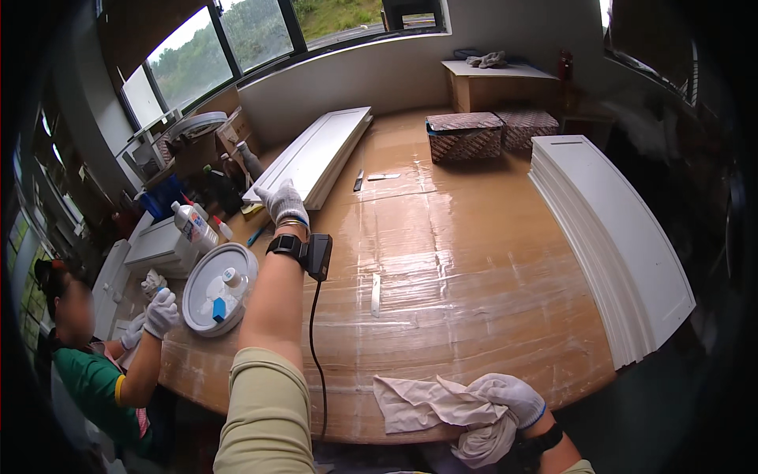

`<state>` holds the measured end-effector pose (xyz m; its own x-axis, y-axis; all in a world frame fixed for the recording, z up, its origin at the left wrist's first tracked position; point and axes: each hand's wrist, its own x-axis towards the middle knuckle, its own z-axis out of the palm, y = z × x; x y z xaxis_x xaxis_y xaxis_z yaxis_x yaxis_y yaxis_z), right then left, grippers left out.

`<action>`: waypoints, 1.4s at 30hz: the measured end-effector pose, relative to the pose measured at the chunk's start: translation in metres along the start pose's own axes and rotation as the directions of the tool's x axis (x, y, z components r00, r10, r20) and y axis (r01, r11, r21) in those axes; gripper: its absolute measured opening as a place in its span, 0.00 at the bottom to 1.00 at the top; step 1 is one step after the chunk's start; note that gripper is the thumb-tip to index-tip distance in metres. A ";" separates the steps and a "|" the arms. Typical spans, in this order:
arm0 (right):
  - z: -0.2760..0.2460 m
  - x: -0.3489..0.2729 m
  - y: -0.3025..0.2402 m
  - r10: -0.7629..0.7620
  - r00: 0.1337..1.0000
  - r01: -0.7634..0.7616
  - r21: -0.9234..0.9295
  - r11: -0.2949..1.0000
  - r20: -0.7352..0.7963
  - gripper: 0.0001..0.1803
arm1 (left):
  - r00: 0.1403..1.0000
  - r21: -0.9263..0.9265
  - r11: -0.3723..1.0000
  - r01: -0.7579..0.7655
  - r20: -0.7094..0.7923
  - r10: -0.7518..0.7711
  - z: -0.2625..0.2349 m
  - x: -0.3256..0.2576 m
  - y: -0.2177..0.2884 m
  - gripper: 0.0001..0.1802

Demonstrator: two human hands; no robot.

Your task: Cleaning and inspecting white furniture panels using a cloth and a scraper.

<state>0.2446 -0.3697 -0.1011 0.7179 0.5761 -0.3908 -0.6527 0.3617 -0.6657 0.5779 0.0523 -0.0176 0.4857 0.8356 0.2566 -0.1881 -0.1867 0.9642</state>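
A single head-worn fisheye camera is looking down and forward across the brown surface [474, 261], close over the wearer's own arms, facing the curved windows [237, 39] beyond.

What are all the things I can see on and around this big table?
table: one, brown, wrapped in shiny film, centre
white panels: one stack, right side of the table
long white panel: one, far left of the table
woven boxes: two, brown, far end
white tub: one, round, left edge, small bottles inside
white bottle: one, beside the tub
rag: one, pale, near edge
co-worker: one, green top, white gloves, lower left
left hand: white glove, reaching out, black wrist device
right hand: white glove, gripping the rag
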 end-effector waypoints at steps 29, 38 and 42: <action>-0.055 -0.042 -0.154 -0.968 0.077 0.039 -0.970 0.241 -0.238 0.22 | 0.803 0.282 0.956 0.086 0.548 -0.234 -0.368 -0.239 0.055 0.35; -0.065 -0.057 -0.026 -0.806 0.590 -0.460 -0.800 -0.386 0.050 0.24 | 0.580 0.425 0.525 -0.737 0.797 0.170 -0.369 -0.249 -0.007 0.30; -0.093 -0.048 0.007 -0.834 0.539 -0.448 -0.798 -0.404 0.119 0.23 | 0.470 0.334 0.439 -0.834 0.846 0.249 -0.363 -0.250 -0.015 0.19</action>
<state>0.2281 -0.4629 -0.1455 0.9023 0.0961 0.4204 0.1347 -0.9889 -0.0632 0.1490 0.0333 -0.1202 0.9042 -0.0907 0.4174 -0.2022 -0.9517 0.2311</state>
